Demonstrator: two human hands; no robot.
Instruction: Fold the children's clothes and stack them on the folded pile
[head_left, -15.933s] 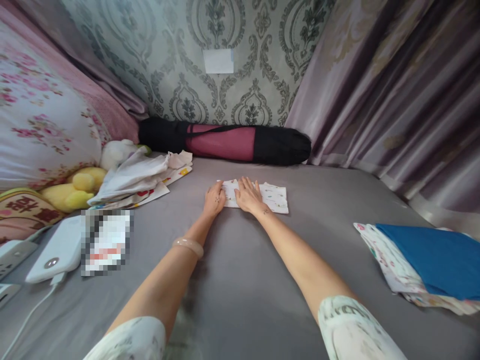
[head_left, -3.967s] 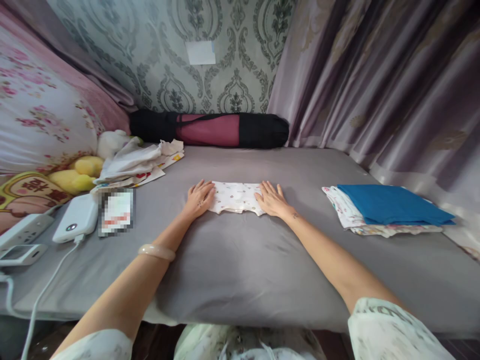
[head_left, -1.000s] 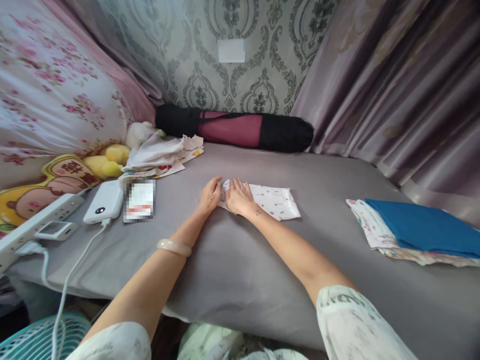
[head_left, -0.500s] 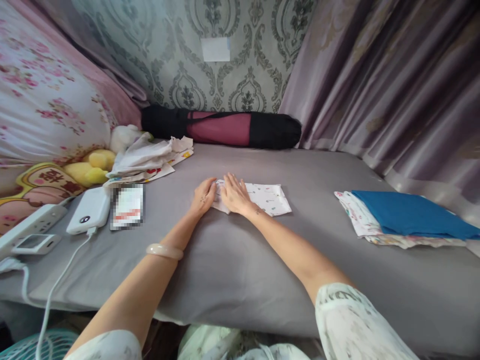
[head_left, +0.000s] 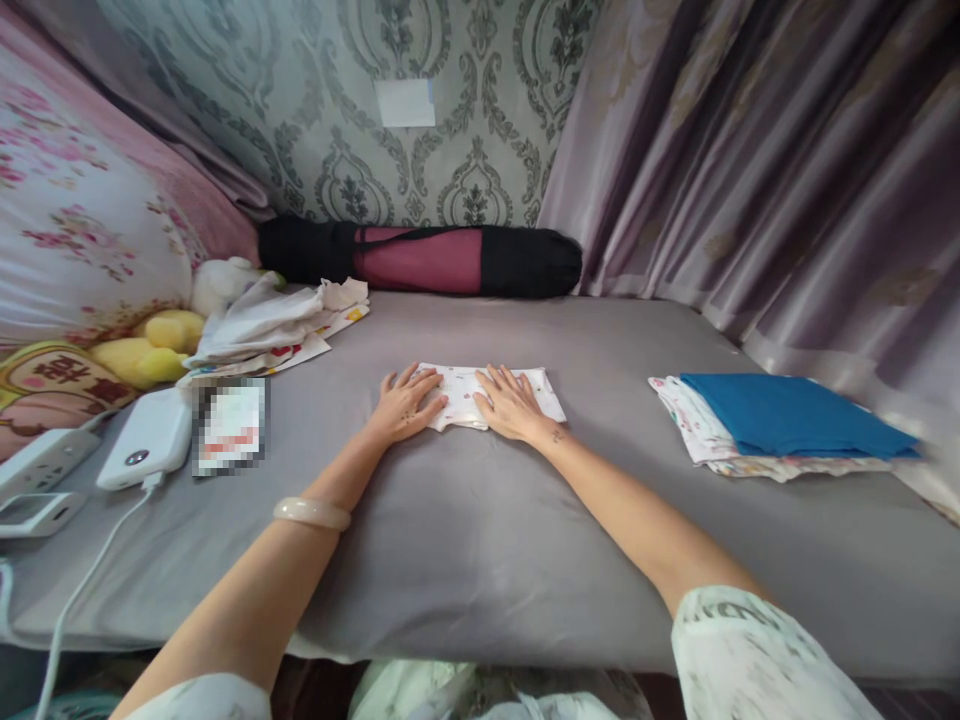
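A small white printed cloth [head_left: 461, 390], folded flat, lies on the grey bed sheet [head_left: 480, 520] in front of me. My left hand [head_left: 403, 404] rests flat on its left end, fingers spread. Flat on the cloth's middle lies my right hand [head_left: 508, 402], fingers stretched out. A pale bangle [head_left: 311, 513] sits on my left wrist. Neither hand grips anything.
Folded printed cloths with a blue one on top [head_left: 780, 425] lie at the right. A heap of white clothes [head_left: 274, 322] and plush toys [head_left: 157, 355] sit at the left, with a power bank [head_left: 142, 452] and cable. A black-and-maroon roll bag [head_left: 420, 258] lies along the wall. Curtains hang at the right.
My right hand has slid rightward over the cloth, away from my left hand. The cloth looks shorter than half a second ago. The camera view shifted slightly.
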